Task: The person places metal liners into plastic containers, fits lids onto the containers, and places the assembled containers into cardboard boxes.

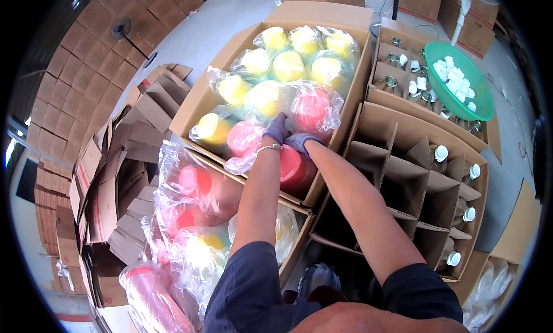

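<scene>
An open cardboard box [363, 74] holds several yellow-ended containers [288, 66] in clear plastic bags. Among them, towards the near side, are pink containers [311, 109]. My left hand [276, 129], in a thin purple glove, is closed on clear plastic between the pink pieces. Close beside it, my right hand [302, 142], gloved the same way, has its fingers bent inward at the plastic; their tips are partly hidden. Just below my hands, another pink container [296, 167] stands in the box's near corner.
To the right, a divided carton [397, 111] holds several white-capped bottles [441, 153] along one side. Behind it, a green basin [489, 103] of white caps rests on a carton of bottles. Bagged pink containers [152, 298] lie at left, near flattened cardboard [109, 189]. Stacked cartons [75, 62] line the wall.
</scene>
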Demonstrator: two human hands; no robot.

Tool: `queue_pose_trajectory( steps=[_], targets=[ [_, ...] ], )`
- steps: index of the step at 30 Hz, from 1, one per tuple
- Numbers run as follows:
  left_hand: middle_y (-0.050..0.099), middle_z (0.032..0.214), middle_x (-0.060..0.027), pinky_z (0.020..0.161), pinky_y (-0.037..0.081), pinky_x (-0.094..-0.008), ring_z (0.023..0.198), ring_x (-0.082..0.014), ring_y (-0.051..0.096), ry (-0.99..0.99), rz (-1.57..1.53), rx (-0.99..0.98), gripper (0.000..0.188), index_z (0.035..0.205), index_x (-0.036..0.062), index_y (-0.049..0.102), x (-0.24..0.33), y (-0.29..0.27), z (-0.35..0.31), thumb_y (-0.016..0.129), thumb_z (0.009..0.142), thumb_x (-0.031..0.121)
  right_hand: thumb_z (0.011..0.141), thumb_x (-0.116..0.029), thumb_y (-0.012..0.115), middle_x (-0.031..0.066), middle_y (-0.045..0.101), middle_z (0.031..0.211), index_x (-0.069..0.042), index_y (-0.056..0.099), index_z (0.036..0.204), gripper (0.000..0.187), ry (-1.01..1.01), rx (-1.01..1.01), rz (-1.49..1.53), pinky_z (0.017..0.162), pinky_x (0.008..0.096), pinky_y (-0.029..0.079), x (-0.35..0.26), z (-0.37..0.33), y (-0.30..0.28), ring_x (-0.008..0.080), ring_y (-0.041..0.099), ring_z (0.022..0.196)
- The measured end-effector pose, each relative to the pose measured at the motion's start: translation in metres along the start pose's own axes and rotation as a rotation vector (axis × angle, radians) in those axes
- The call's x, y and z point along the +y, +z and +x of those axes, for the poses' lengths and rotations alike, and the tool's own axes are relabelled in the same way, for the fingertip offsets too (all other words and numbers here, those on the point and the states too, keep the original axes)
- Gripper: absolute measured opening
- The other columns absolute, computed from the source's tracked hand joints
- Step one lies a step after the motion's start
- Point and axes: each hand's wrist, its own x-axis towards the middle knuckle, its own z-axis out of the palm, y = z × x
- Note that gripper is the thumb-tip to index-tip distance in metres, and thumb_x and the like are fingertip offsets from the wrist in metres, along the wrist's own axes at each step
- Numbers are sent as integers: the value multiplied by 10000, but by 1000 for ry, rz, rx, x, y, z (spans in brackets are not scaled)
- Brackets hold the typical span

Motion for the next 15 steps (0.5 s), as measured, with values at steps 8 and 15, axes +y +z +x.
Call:
queue_pose_trajectory(
  steps=[8,15],
  targets=[
    [676,1120,-186,933,501,-375,1072,-336,637,266,40,-57,688,1225,67,577,5,6,44,846,612,225,883,-502,533,101,406,1509,-128,448,1436,674,-44,67,-81,1123,422,319,20,13,-14,252,399,1377],
    [682,1066,-148,908,502,-373,973,-245,647,186,-657,3,406,1176,28,595,-29,-1,12,623,771,47,906,-442,541,122,500,1402,-90,510,1343,562,-93,80,-10,1086,414,355,-27,-23,7,258,480,1277]
  ],
)
